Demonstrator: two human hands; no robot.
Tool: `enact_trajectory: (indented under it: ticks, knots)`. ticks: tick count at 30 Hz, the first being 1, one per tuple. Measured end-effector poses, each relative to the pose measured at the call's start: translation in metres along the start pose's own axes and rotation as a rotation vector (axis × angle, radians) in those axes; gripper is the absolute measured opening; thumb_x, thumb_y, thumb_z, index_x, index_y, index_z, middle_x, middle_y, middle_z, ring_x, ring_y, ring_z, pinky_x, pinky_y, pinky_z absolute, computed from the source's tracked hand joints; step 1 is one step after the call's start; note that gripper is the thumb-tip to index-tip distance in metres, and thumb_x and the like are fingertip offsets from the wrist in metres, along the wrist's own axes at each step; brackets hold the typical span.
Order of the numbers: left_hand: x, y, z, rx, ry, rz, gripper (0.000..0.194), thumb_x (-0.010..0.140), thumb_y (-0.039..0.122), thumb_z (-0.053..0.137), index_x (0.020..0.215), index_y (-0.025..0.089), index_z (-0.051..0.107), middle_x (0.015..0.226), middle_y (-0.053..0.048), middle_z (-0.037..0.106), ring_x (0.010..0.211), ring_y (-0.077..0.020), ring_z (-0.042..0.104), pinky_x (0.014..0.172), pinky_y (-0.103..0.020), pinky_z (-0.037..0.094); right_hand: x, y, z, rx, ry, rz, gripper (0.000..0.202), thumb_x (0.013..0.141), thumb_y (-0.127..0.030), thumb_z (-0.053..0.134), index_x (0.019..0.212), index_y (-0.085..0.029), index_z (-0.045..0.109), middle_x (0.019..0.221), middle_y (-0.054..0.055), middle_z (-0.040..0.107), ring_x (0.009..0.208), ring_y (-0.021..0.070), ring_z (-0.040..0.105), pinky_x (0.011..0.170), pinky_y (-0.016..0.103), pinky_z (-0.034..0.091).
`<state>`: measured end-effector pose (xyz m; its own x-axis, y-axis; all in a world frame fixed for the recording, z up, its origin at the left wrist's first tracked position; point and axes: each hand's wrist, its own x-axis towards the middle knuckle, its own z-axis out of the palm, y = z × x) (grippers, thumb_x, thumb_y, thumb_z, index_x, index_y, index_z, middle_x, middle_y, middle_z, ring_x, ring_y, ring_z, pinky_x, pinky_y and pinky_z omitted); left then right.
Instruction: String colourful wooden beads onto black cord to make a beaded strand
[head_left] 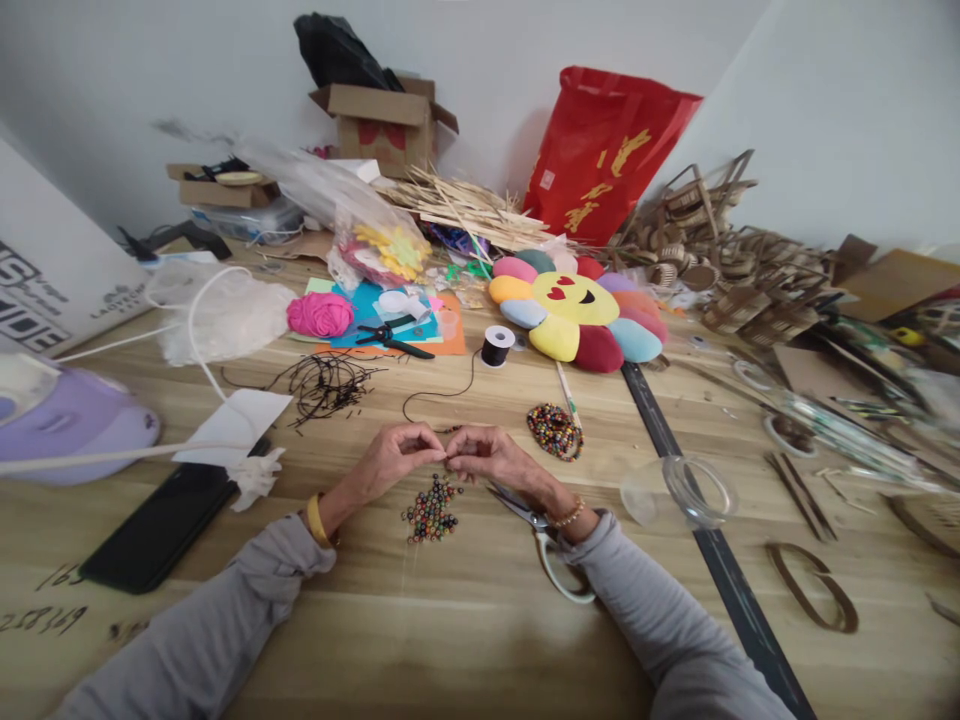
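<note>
My left hand and my right hand meet fingertip to fingertip above the table, both closed in a pinch. A thin black cord runs from a white-ended spool to my hands, with a few dark beads on it by the right fingers. What sits between the left fingertips is too small to make out. Just below my hands lies a loose pile of multicoloured beads. Scissors with white handles lie partly under my right wrist. A coiled bead string rests beyond my right hand.
A black phone and a purple device are at left. Tangled black cord, pliers and pink yarn lie behind. A flower cushion sits at the back; a clear tape roll stands right.
</note>
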<state>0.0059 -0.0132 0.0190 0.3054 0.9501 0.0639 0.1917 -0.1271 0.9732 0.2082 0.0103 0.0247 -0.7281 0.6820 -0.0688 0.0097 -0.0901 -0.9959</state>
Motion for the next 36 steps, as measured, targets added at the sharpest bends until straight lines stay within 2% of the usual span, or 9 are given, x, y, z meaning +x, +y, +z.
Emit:
enact_trajectory:
  ticks: [4,11,16,22,25,28,33,36]
  knots:
    - [-0.001,-0.001,0.000,0.055,0.017,0.007,0.017,0.075,0.030,0.067,0.071,0.014,0.066,0.069,-0.002,0.067,0.067,-0.0151,0.059,0.066,-0.025,0.047,0.002,0.006,-0.003,-0.069,0.057,-0.008,0.030,0.078,-0.043,0.069,0.082,-0.014,0.063,0.066,-0.002,0.058,0.055,0.0072,0.050,0.053,0.019,0.042]
    - [-0.001,-0.003,-0.007,0.087,0.135,-0.030,0.019,0.076,0.034,0.065,0.074,0.015,0.066,0.069,-0.001,0.066,0.065,-0.0150,0.059,0.064,-0.024,0.047,0.001,0.002,-0.008,-0.173,0.226,0.007,0.034,0.080,-0.049,0.065,0.079,-0.016,0.060,0.065,-0.001,0.058,0.050,0.0068,0.040,0.046,0.019,0.033]
    - [-0.002,-0.006,-0.012,0.070,0.155,-0.016,0.019,0.077,0.033,0.064,0.073,0.015,0.065,0.066,-0.001,0.066,0.063,-0.0147,0.059,0.062,-0.024,0.047,-0.003,0.003,-0.016,-0.276,0.286,0.019,0.032,0.081,-0.047,0.063,0.078,-0.015,0.060,0.058,-0.004,0.050,0.049,0.0064,0.036,0.045,0.019,0.027]
    - [0.000,-0.017,-0.017,0.066,0.200,0.005,0.021,0.078,0.034,0.062,0.071,0.014,0.064,0.063,-0.001,0.065,0.060,-0.0137,0.058,0.059,-0.023,0.046,-0.004,0.006,-0.037,-0.322,0.244,0.061,0.029,0.079,-0.042,0.065,0.077,-0.014,0.059,0.063,-0.002,0.055,0.049,0.0067,0.042,0.047,0.019,0.032]
    - [0.001,-0.021,-0.020,0.086,0.243,-0.001,0.019,0.078,0.033,0.063,0.075,0.014,0.065,0.065,-0.002,0.066,0.061,-0.0144,0.059,0.059,-0.023,0.047,-0.006,0.000,-0.048,-0.360,0.223,0.103,0.023,0.077,-0.036,0.065,0.075,-0.014,0.059,0.060,-0.003,0.054,0.049,0.0062,0.042,0.046,0.018,0.031]
    - [0.002,-0.021,-0.022,0.158,0.268,0.055,0.017,0.079,0.030,0.063,0.078,0.014,0.068,0.073,-0.004,0.069,0.068,-0.0165,0.062,0.063,-0.025,0.049,-0.009,-0.006,-0.055,-0.366,0.203,0.127,0.020,0.075,-0.033,0.065,0.074,-0.014,0.058,0.058,-0.005,0.051,0.047,0.0055,0.043,0.044,0.017,0.032]
    - [0.009,-0.022,-0.017,0.281,0.195,0.170,0.018,0.082,0.023,0.057,0.089,0.015,0.071,0.097,-0.010,0.070,0.091,-0.0207,0.064,0.075,-0.027,0.051,-0.012,-0.011,-0.058,-0.301,0.156,0.139,0.026,0.077,-0.039,0.066,0.076,-0.014,0.058,0.057,-0.005,0.053,0.045,0.0055,0.047,0.043,0.017,0.037]
    - [0.015,-0.024,-0.013,0.419,0.128,0.153,0.019,0.083,0.019,0.056,0.095,0.016,0.071,0.099,-0.008,0.068,0.089,-0.0199,0.064,0.077,-0.028,0.051,-0.012,-0.015,-0.053,-0.229,0.097,0.151,0.032,0.078,-0.044,0.067,0.080,-0.014,0.058,0.059,-0.003,0.059,0.047,0.0073,0.053,0.045,0.017,0.042]
